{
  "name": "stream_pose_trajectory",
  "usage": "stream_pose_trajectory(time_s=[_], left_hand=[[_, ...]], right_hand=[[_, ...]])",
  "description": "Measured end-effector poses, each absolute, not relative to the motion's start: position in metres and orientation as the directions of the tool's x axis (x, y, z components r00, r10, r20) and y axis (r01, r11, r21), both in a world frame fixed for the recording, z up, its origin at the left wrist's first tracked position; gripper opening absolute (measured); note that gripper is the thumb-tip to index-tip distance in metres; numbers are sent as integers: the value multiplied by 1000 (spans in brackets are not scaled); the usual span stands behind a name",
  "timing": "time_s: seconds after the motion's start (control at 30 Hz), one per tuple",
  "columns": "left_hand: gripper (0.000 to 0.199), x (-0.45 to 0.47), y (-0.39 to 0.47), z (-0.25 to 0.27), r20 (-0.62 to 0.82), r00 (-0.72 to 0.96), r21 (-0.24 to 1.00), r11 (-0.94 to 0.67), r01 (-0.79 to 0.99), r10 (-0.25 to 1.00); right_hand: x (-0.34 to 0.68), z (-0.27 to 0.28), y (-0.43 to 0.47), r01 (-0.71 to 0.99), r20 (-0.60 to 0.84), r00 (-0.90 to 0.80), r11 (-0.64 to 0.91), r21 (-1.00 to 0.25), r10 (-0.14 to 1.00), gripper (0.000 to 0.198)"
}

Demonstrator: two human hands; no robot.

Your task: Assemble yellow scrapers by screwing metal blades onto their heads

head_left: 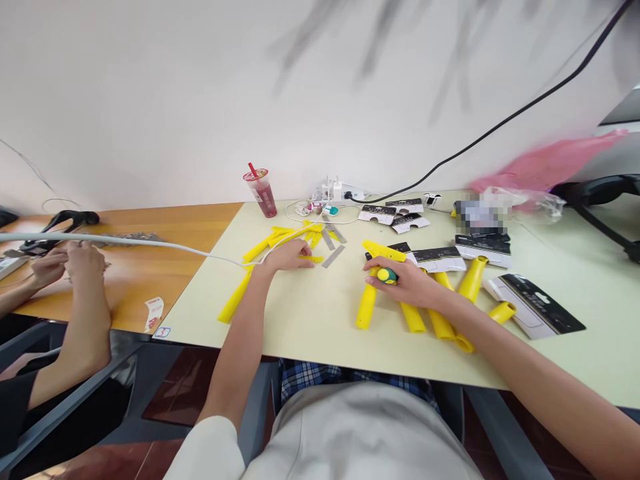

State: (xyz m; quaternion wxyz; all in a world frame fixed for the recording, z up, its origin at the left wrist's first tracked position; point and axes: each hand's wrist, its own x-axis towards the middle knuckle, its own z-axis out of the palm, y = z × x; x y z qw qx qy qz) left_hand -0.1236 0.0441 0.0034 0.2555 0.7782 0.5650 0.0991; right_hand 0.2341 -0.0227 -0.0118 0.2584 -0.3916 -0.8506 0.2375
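My left hand (289,255) is at the heap of yellow plastic parts (257,248), its fingers curled round a small yellow plastic piece (316,259). Thin grey metal blades (333,257) lie just right of its fingertips. In my right hand (407,281) is a screwdriver (387,275) with a green and yellow handle; its shaft is hidden. Under and beside that hand lies a yellow scraper (367,305) with a wide head. Several more yellow handles (413,316) lie to its right, partly covered by my forearm.
Black and white header cards (439,259) lie behind the handles. A cup of red drink (262,195) and a power strip (336,192) stand by the wall. A white cable (200,250) crosses above my left wrist. At left, a co-worker's hands (83,259) are over the wooden table (200,227).
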Motion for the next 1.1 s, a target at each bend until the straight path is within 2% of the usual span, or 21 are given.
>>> stream_pose_trajectory(time_s=[0.13, 0.27, 0.37, 0.43, 0.53, 0.63, 0.73, 0.83, 0.97, 1.1], left_hand=[[37, -117, 38, 6, -35, 350, 545, -276, 792, 936], [47, -102, 32, 11, 195, 316, 679, -360, 640, 928], [47, -81, 27, 15, 333, 262, 855, -407, 320, 906], [49, -62, 22, 16, 333, 207, 939, -344, 15, 920], [46, -37, 10, 15, 283, 208, 917, -200, -346, 936], [37, -20, 1, 11, 222, 208, 857, -89, -508, 952], [37, -15, -2, 6, 201, 187, 834, -68, -547, 962], [41, -16, 1, -1, 224, 184, 871, -112, -478, 957], [38, -19, 2, -8, 274, 209, 927, -200, -318, 939], [35, -14, -3, -11, 277, 258, 944, -212, -252, 926]], right_hand=[[233, -11, -22, 520, 274, -579, 607, -600, 767, 34], [234, -11, -21, 532, 247, -604, 614, -584, 758, 35], [232, -10, -22, 508, 237, -619, 613, -605, 748, 36], [231, -8, -23, 465, 253, -624, 612, -639, 739, 34], [231, -3, -23, 402, 247, -627, 578, -710, 739, 32], [231, 6, -19, 346, 197, -648, 514, -785, 736, 30], [229, 13, -12, 268, 110, -721, 421, -867, 685, 23], [224, 16, -6, 218, 48, -765, 329, -919, 642, 21], [222, 12, -4, 167, 109, -765, 359, -918, 635, 20], [226, 8, -10, 96, 182, -731, 363, -927, 658, 22]])
